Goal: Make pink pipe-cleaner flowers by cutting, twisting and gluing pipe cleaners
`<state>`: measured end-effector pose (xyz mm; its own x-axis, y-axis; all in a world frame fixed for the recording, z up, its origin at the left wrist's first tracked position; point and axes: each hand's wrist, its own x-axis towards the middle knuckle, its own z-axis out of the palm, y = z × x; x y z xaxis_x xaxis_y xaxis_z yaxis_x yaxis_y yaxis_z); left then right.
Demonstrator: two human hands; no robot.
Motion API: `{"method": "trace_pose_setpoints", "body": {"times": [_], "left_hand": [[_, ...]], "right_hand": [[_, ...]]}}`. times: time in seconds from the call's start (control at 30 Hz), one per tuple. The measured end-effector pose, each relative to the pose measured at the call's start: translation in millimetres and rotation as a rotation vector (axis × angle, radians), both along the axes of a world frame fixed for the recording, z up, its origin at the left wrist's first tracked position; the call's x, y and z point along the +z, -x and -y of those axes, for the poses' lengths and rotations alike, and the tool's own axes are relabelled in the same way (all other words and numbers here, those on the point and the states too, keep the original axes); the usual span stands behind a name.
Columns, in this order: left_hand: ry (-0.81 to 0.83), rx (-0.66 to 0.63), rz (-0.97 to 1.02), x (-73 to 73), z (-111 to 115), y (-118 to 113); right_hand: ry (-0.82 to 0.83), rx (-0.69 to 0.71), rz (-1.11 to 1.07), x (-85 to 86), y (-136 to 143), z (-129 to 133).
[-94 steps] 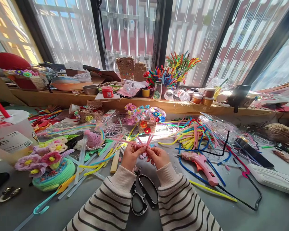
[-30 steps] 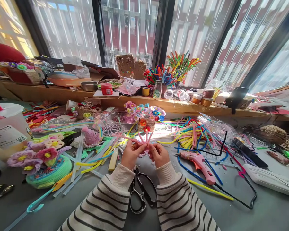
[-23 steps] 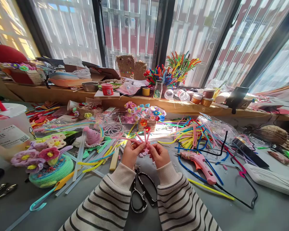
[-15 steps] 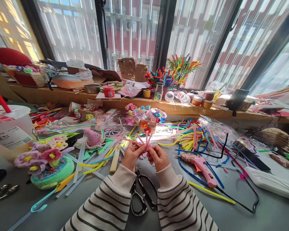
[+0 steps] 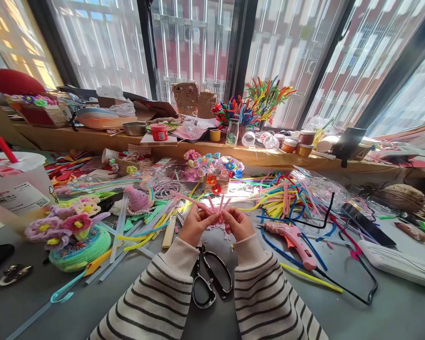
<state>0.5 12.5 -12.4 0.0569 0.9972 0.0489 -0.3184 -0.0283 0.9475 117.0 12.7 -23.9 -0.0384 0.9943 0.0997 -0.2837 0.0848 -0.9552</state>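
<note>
Pink, fuzzy, thin stems (image 5: pixel 218 210), spread like a small fan, are held up over the smooth grey table (image 5: pixel 386 317); the left hand (image 5: pixel 195 226) is nearly closed, thumb and fingers nipping them; the right hand (image 5: pixel 238 225) is curled, pinching their other side; black-handled metal scissors (image 5: pixel 212 279) lie below, between the cream sleeves with black stripes (image 5: pixel 156 295); a pink plastic glue gun (image 5: pixel 294 242) lies to the right, near a long yellow strip (image 5: pixel 312 277).
</note>
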Motion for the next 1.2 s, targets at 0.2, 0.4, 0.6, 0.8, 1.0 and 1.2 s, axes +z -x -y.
{"method": "trace_pose_setpoints", "body": {"times": [0.2, 0.4, 0.6, 0.8, 1.0, 1.2], "left_hand": [[0.056, -0.104, 0.036, -1.1, 1.1, 1.1], [0.17, -0.113, 0.06, 0.9, 2.6, -0.1], [0.17, -0.127, -0.021, -0.6, 1.3, 3.0], [0.196, -0.161, 0.023, -1.3, 0.4, 0.5], [0.201, -0.153, 0.107, 0.0, 2.4, -3.6], [0.244, -0.094, 0.11, 1.9, 2.6, -0.8]], "right_hand": [[-0.016, 0.041, -0.086, -3.0, 1.8, -0.3], [-0.094, -0.018, -0.102, -8.7, 4.5, -2.4], [-0.125, -0.1, 0.011, -4.5, 4.0, 1.2], [-0.138, -0.157, 0.008, -6.0, 3.5, -0.3], [-0.089, -0.153, -0.072, -5.8, 6.1, -0.7], [-0.043, -0.198, -0.029, -6.0, 1.6, -1.0]]}}
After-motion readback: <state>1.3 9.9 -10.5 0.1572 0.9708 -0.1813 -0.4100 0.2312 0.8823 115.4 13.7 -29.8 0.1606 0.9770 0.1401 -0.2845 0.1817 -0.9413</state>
